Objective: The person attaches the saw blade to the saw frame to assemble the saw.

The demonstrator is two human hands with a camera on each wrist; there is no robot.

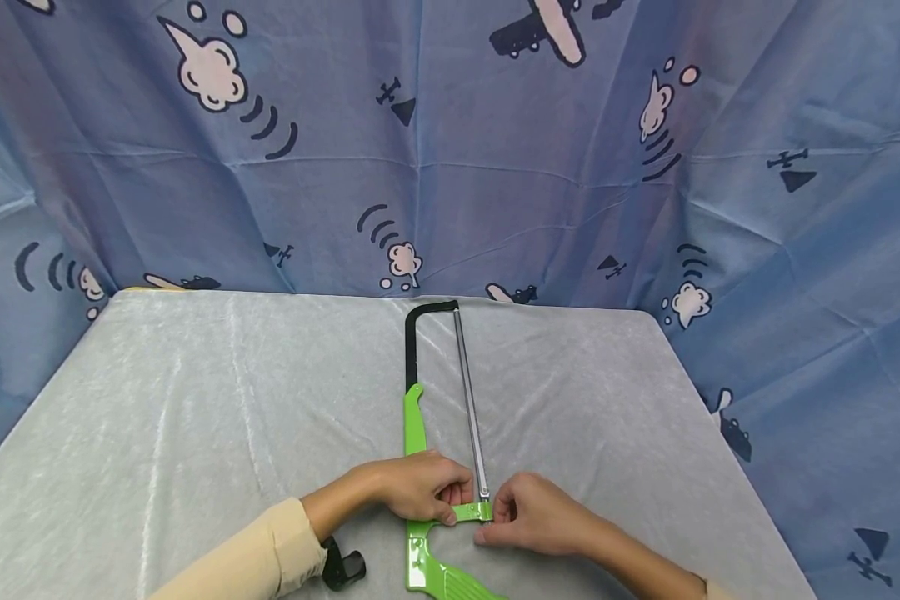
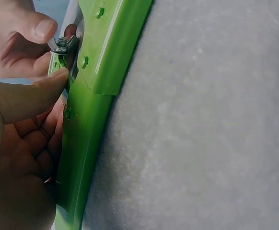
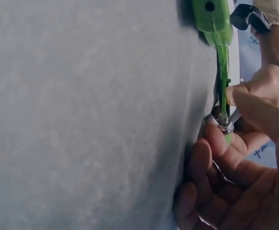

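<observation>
A hacksaw lies on the cloth in the head view, with a green handle and frame (image 1: pixel 416 425), a black front bow (image 1: pixel 411 350) and a thin grey blade (image 1: pixel 470 408). My left hand (image 1: pixel 420 486) pinches the short green arm of the frame near the blade's handle end, thumb on top. At the tip of that arm, my right hand (image 1: pixel 536 517) has thumb and fingers at a metal wing nut (image 3: pixel 224 125). In the left wrist view, the wing nut (image 2: pixel 61 46) sits on a threaded end, with the right thumb against it. Fingers partly hide the nut.
Grey plush cloth (image 1: pixel 195 433) covers the table. A blue curtain (image 1: pixel 330 183) with plane and cloud prints hangs behind and at both sides. A black device (image 1: pixel 342 570) is on the left wrist, beside the saw handle.
</observation>
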